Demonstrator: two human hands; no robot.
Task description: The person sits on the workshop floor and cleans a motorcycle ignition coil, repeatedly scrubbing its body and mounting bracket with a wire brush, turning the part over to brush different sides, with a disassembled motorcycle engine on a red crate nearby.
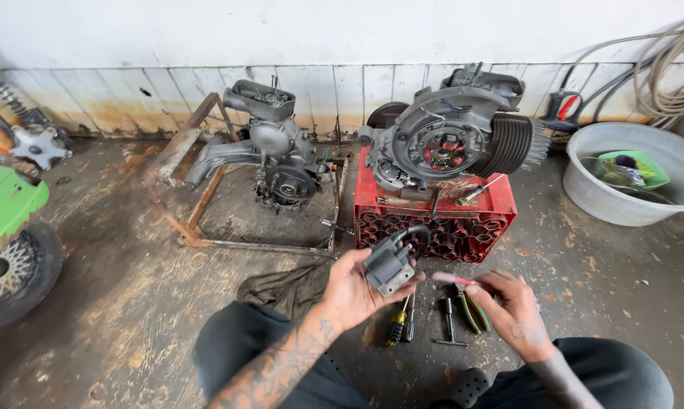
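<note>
My left hand (349, 291) holds up a small grey ignition coil (389, 265) with a black curved lead, in front of a red plastic crate (448, 223). A scooter engine (452, 136) with a finned cylinder rests on top of that crate. My right hand (512, 303) is low to the right, fingers pinching a small pink-tipped thing (452, 279) that I cannot make out. Tools lie on the concrete between my hands: a yellow-handled screwdriver (397, 326), a T-shaped wrench (449, 322) and green-handled pliers (472, 310).
A second engine (273, 151) sits in a rusty metal frame (186, 189) at centre left. A grey basin (633, 174) with water stands at right, hoses (660, 76) above it. A green scooter body and wheel (8, 250) are at far left. A dark rag (281, 288) lies near my knee.
</note>
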